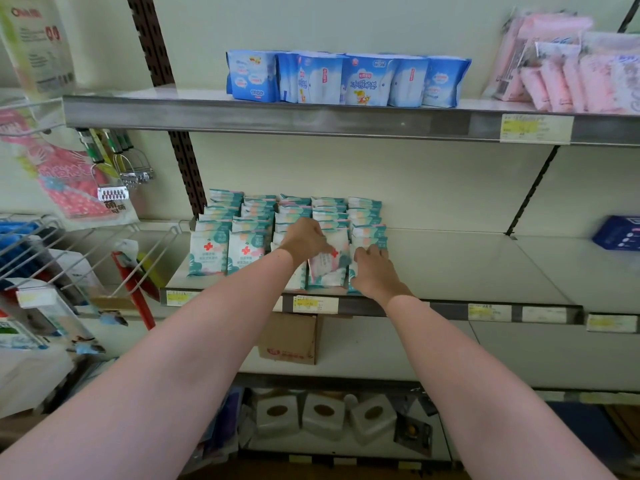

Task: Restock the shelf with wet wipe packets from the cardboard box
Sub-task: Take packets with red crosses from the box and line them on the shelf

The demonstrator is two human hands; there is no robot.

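The steel shelf (450,265) runs wide in front of me, its front rail just under my wrists, with bare surface stretching off to the right of my hands. Above my grip sits a higher shelf (277,114) carrying a row of blue packs (346,79) and, further right, pink packs (568,74). Below my forearms the cardboard box (289,339) stands on the shelf underneath, tucked just beneath the rail and between my two arms.

The wet wipe packets (242,237) stand upright in rows on the steel shelf, filling the space to the left of and behind my hands, with two front packets well left of my left wrist.

My left hand (304,240) reaches over the middle rows, fingers curled round the top of one tilted packet (327,268) with a red cross, which leans at the front of its row. My right hand (372,268) is just beside it on the right, fingers bent onto the front packet of the rightmost row (369,233); whether it grips or only presses, I cannot tell.
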